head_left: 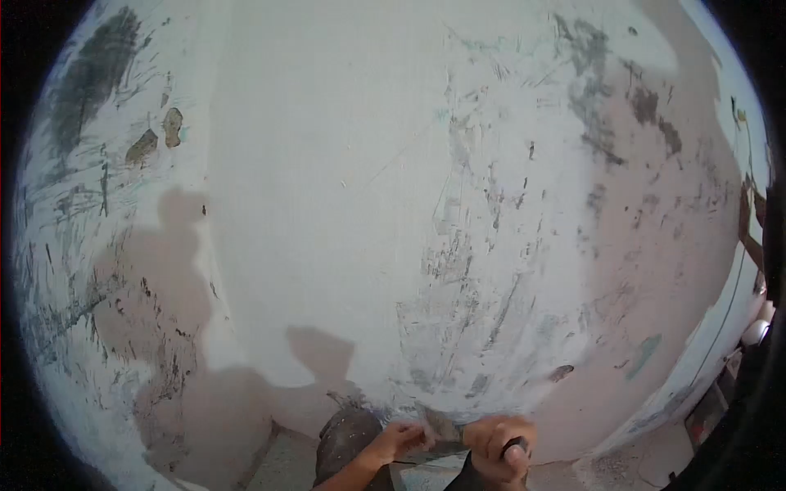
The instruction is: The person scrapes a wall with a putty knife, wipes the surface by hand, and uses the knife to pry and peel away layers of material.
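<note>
At the bottom middle, my right hand [501, 446] is closed around a dark handle [515, 444]. A flat greyish blade [442, 425] shows just left of that fist, close to the foot of the wall. My left hand [403, 439] is beside the blade, its fingers bent and slightly blurred; whether they hold anything is too small to tell. Behind both hands stands the patchy white wall [311, 204], with scraped grey marks above the blade. My knee in dark trousers [348, 438] is left of my left hand.
Shadows fall on the wall at the left. The pale, dusty floor [610, 473] meets the wall at the bottom. At the right edge are a white round object [754, 331] and dark shelf-like items [709, 409], with a thin cable on the floor.
</note>
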`<state>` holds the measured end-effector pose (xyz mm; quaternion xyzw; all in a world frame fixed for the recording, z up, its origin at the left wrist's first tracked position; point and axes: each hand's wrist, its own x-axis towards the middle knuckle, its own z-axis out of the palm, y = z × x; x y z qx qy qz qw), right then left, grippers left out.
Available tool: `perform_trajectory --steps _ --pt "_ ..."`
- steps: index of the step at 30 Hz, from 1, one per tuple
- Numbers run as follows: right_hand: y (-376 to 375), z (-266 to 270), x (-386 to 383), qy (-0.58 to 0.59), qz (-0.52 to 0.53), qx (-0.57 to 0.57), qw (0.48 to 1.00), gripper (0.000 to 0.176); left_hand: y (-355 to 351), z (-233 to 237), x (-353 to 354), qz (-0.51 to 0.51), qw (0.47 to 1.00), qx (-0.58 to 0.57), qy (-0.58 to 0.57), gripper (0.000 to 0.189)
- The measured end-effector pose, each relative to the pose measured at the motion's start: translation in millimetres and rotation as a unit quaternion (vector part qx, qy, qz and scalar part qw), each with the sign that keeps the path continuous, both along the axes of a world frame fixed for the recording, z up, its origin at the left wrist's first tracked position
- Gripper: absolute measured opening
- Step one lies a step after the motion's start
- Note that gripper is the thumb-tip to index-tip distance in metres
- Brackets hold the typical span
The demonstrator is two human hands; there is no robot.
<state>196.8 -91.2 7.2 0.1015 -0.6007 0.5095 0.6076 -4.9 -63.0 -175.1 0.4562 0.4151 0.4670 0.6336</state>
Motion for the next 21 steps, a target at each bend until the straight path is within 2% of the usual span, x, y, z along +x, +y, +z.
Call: perform_trajectory --steps 1,2,4,6,8,9,10,12,14,16,17,18,20,21 --pt "-0.7 34.5 -14.1 0.031 -0.03 0.075 0.996 0.04 3.2 -4.3 -1.9 -0.036 0.983 0.051 -0.174 0.033" --pt "-0.2 64.0 -22.8 0.061 -0.061 0.149 0.985 0.05 6.1 -7.9 -4.3 -0.07 0.931 0.101 -0.343 0.033" --pt "6.1 95.3 -11.7 0.127 -0.079 0.247 0.957 0.054 7.6 -13.2 -11.0 -0.069 0.938 0.081 -0.33 0.034" --pt "15.2 128.8 -27.1 0.263 -0.126 0.247 0.924 0.049 7.8 -21.4 -6.5 0.074 0.98 -0.009 -0.185 0.036" --pt "33.6 149.4 -43.6 0.283 -0.164 0.209 0.922 0.043 10.0 -27.5 -4.6 0.049 0.973 -0.02 -0.223 0.036" --pt "49.9 150.3 -54.3 0.316 -0.108 0.153 0.93 0.038 11.3 -30.7 -3.5 0.022 0.964 -0.025 -0.263 0.035" --pt "54.8 155.7 -58.4 0.317 -0.103 0.15 0.931 0.038 11.1 -33.7 -1.0 0.028 0.964 -0.025 -0.263 0.035" --pt "61.6 166.1 -62.9 0.375 -0.141 0.186 0.897 0.037 12.6 -39.1 0.9 0.002 0.959 0.003 -0.282 0.035" --pt "63.0 168.6 -60.8 0.353 -0.145 0.203 0.902 0.037 18.5 -50.7 2.3 -0.019 0.957 0.023 -0.288 0.036" --pt "74.6 169.0 -71.2 0.403 -0.15 0.136 0.892 0.038 20.5 -58.9 5.0 -0.003 0.977 -0.024 -0.21 0.04" --pt "90.5 172.3 -87.0 0.408 -0.114 0.147 0.894 0.037 0.4 -4.4 12.4 0.026 0.988 0.063 -0.138 0.049" --pt "90.3 173.0 -84.5 0.408 -0.117 0.146 0.894 0.037 0.3 -4.5 14.6 0.025 0.988 0.061 -0.138 0.049" --pt "81.9 178.6 -74.6 0.334 -0.099 0.207 0.914 0.037 4.0 -3.1 17.8 0.044 0.988 0.045 -0.139 0.045" --pt "72.9 177.3 -72.7 0.342 -0.31 0.185 0.868 0.038 1.8 0.0 18.2 0.042 0.989 0.045 -0.138 0.045"
